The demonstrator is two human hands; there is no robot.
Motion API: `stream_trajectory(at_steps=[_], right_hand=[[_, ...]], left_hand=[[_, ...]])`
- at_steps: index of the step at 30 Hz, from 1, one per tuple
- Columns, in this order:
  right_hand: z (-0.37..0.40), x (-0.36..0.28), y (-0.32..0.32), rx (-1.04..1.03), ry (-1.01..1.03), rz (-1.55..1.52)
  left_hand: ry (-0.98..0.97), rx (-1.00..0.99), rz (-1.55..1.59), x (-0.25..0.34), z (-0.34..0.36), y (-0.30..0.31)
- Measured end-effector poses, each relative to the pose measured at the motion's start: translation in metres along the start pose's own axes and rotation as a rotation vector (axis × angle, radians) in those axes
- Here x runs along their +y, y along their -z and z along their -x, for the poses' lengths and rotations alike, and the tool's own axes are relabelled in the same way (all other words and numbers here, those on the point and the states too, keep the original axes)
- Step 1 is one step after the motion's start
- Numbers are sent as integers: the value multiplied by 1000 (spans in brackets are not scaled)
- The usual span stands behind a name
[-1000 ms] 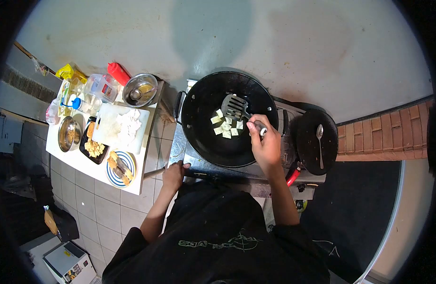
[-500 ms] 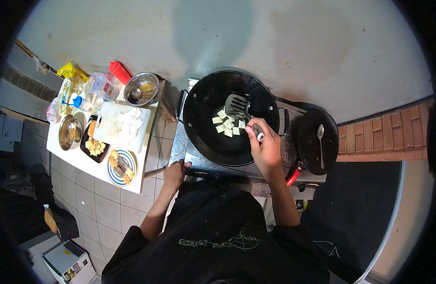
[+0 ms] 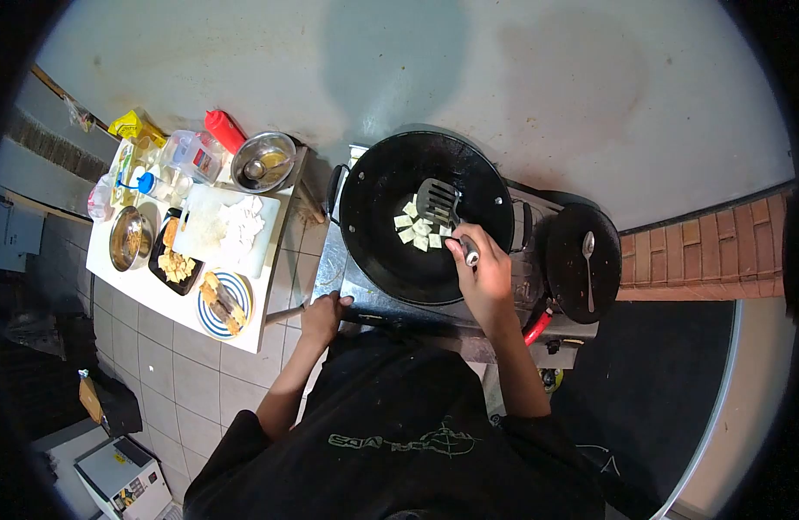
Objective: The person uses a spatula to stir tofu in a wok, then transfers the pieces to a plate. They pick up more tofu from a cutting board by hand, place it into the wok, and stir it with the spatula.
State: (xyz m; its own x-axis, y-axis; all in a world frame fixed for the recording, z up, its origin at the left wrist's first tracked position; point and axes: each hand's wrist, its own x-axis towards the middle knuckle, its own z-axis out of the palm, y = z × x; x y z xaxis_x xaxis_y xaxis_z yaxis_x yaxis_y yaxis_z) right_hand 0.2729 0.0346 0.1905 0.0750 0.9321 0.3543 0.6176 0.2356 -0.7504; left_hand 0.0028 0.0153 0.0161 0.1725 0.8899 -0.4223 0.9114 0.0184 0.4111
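Presently, the right hand (image 3: 484, 276) grips a spatula (image 3: 436, 204) beside pale cubes (image 3: 422, 234) in the black wok (image 3: 384, 270) — apparently a stirring step, the next stroke calling for a low angle. The left hand (image 3: 324, 315) rests at the stove (image 3: 358, 292) edge — grip indeterminable.

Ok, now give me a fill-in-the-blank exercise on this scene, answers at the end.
1. The person's ____ grip holds the slotted spatula.
2. The pale cubes lie in a wok coloured ____.
3. The plate has white and ____ stripes.
4. The shiny metal utensil right of the wok is a ____.

Missing words: right; black; blue; spoon.
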Motion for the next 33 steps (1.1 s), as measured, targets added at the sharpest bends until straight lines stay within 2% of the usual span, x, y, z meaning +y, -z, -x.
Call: stream_trajectory(at_steps=[13, 15, 17, 19, 23, 26, 33], right_hand=[[-4, -4, 8, -8, -50, 46], [-7, 6, 11, 25, -202, -34], [-12, 13, 10, 83, -248, -82], [-13, 27, 10, 105, -422, -252], [-17, 30, 4, 109, -580, -409], [-21, 28, 2, 128, -637, -447], [-30, 35, 0, 143, -632, -506]], left_hand=[[16, 0, 54, -3, 0, -5], [19, 1, 60, -1, 0, -3], [29, -7, 47, 0, -1, -1], [25, 0, 54, 0, 0, -2], [12, 3, 65, -1, 0, -3], [8, 12, 51, -4, -2, -6], [10, 19, 72, -3, 0, -5]])
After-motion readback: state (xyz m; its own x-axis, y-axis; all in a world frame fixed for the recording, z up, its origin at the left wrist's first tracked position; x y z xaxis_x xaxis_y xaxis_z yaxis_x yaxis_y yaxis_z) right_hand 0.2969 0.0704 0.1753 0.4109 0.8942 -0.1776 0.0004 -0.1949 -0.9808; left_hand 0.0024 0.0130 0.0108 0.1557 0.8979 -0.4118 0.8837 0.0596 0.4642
